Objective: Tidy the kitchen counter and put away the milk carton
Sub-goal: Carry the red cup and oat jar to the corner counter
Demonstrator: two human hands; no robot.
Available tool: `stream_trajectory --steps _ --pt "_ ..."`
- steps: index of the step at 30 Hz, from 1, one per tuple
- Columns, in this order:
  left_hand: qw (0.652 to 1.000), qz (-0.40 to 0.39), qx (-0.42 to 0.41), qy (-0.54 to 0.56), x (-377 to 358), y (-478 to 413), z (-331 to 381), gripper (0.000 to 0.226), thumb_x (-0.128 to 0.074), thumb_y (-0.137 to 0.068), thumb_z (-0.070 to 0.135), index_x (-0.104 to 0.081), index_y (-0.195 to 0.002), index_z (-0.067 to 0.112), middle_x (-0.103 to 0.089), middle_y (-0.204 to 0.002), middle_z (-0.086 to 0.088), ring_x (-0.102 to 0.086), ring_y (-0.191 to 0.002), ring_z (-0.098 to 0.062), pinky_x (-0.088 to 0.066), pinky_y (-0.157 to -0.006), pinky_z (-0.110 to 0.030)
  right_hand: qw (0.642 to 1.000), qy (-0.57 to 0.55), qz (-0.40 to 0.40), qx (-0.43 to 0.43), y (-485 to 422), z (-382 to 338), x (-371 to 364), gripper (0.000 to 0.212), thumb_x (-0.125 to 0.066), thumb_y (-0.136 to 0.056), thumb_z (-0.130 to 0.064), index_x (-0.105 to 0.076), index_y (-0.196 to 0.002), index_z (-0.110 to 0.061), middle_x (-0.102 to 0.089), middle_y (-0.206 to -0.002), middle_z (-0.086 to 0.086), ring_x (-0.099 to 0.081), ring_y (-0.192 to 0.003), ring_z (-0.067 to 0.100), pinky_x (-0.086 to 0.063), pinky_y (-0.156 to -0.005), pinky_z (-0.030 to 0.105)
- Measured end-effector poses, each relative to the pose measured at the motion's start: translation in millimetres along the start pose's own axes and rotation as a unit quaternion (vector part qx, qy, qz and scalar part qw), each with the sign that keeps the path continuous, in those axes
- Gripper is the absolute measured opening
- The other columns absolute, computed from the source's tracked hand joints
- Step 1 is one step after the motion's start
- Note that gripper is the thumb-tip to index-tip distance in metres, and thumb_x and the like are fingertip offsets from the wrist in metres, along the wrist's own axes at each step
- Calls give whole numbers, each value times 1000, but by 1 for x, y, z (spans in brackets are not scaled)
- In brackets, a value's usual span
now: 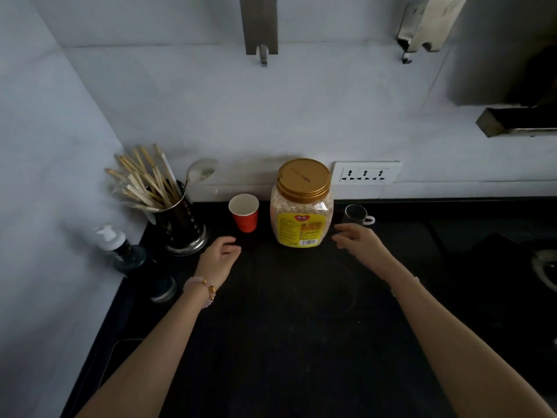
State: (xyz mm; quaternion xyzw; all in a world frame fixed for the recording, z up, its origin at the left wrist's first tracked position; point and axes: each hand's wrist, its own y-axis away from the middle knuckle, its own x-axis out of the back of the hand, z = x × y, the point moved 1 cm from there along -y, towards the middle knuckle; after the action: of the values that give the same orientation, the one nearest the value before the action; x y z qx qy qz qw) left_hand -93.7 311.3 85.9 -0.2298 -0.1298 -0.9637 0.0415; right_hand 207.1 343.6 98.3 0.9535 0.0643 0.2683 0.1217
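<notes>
Both hands (289, 247) flank upright oat jar (302, 203).

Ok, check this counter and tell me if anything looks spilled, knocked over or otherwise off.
Nothing stands out. The oat jar stands upright with its gold lid on, the red paper cup beside it is upright, and the chopstick holder sits in the corner. No spill shows on the dark counter. No milk carton is in view. Both hands hover empty.
</notes>
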Motion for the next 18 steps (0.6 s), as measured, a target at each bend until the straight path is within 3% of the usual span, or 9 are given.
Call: stream_trajectory --steps 3,6,13,18 --pt "1000 3 -26 3 -1 39 6 24 -48 -93 18 -57 -115 14 -66 -108 -4 -63 -100 -15 -49 -94 -36 999 -33 23 -21 35 10 -4 30 -54 -92 -21 -59 -120 -13 -67 -100 0 -63 -89 9 -46 -71 18" --pt "999 2 -27 24 -11 85 -2 22 -45 -94 20 -61 -109 15 -67 -100 -1 -64 -93 -12 -52 -86 -31 993 -95 40 -58 74 25 -12 23 -52 -93 -19 -63 -113 -13 -68 -92 -1 -66 -88 13 -51 -77 24" --pt "994 -45 83 46 -56 202 -68 18 -46 -94 20 -62 -101 21 -67 -94 1 -65 -91 -12 -53 -84 -29 965 -189 26 -181 185 88 -44 19 -49 -94 -16 -65 -104 -17 -69 -96 6 -66 -92 18 -53 -78 29" --pt "990 -26 119 65 -70 260 -102 19 -47 -93 13 -64 -90 20 -69 -86 -4 -67 -84 -14 -54 -77 -27 953 -221 13 -205 248 121 -52 19 -49 -94 -11 -68 -96 -9 -70 -90 14 -67 -83 24 -55 -77 34"
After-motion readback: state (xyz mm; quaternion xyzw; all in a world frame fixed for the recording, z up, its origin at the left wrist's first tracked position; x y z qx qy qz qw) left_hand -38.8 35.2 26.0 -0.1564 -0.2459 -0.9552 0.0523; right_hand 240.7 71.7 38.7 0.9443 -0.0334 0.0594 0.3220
